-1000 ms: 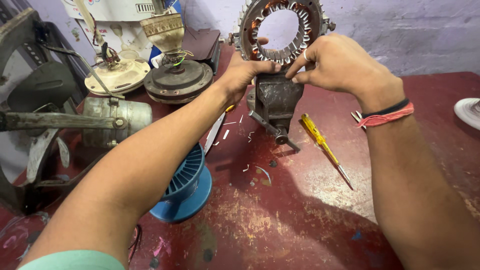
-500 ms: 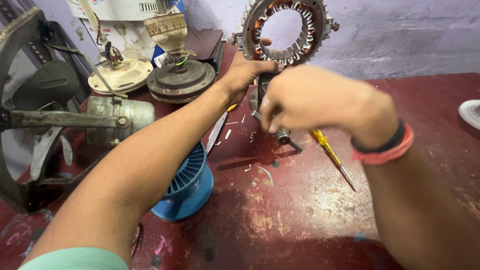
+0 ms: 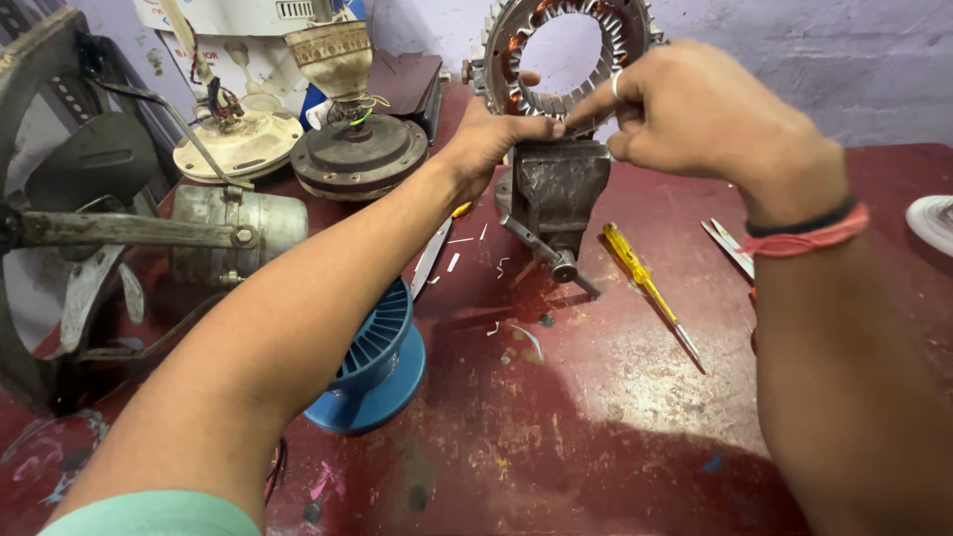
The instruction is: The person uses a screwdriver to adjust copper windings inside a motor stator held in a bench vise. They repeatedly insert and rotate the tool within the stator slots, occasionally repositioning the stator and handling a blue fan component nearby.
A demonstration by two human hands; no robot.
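Bench view, head cam. Motor ring (image 3: 571,50), a metal ring w/ copper windings, stands upright at the back centre of the red table (image 3: 596,417), clamped in a small grey vise (image 3: 551,194). Left hand (image 3: 491,139) is closed on the ring's lower edge, thumb and fingers pinching it just above the vise. Right hand (image 3: 695,119) meets it from the other side, fingertips pressed to the same lower edge; what they pinch, if anything, cannot be told. Yellow screwdriver (image 3: 650,288) lies on the table just right of the vise; scissors (image 3: 730,243) further right. Blue spool (image 3: 377,362) sits under the left forearm. Fan motor (image 3: 357,149) and old fan parts at left.
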